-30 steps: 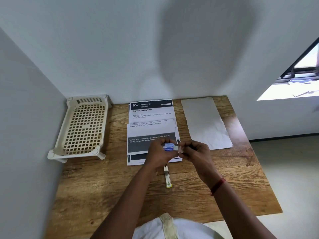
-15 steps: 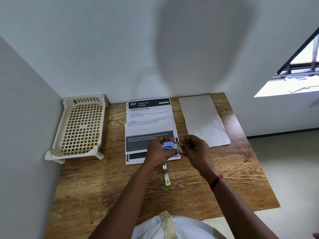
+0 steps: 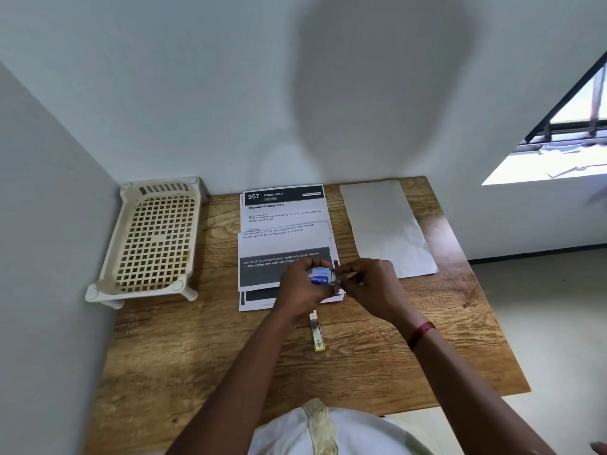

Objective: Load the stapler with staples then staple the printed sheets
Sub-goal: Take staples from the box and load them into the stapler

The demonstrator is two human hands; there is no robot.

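Stapler (image 3: 317,333): flat on table (image 3: 197,356), just near of printed sheets (image 3: 282,238), untouched. Staple box (image 3: 319,277): gripped in left hand (image 3: 299,287), pinched at its open right end by right hand (image 3: 371,284). Probable step: extracting staples. Next, draw one strip clear and seat it in the stapler.

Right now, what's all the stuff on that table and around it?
table: 1, brown wood, in the wall corner
basket: 1, cream plastic, table's far left
printed sheets: several overlapping, white and black, centre
blank paper: 1, white, right of the sheets
stapler: 1, silver with yellow tip, just nearer than the sheets
staple box: 1, blue and white, held over the sheets
window: 1, dark frame, far right
wristband: 1, red, right wrist
left hand: 1, grips the staple box
right hand: 1, pinches the box's end
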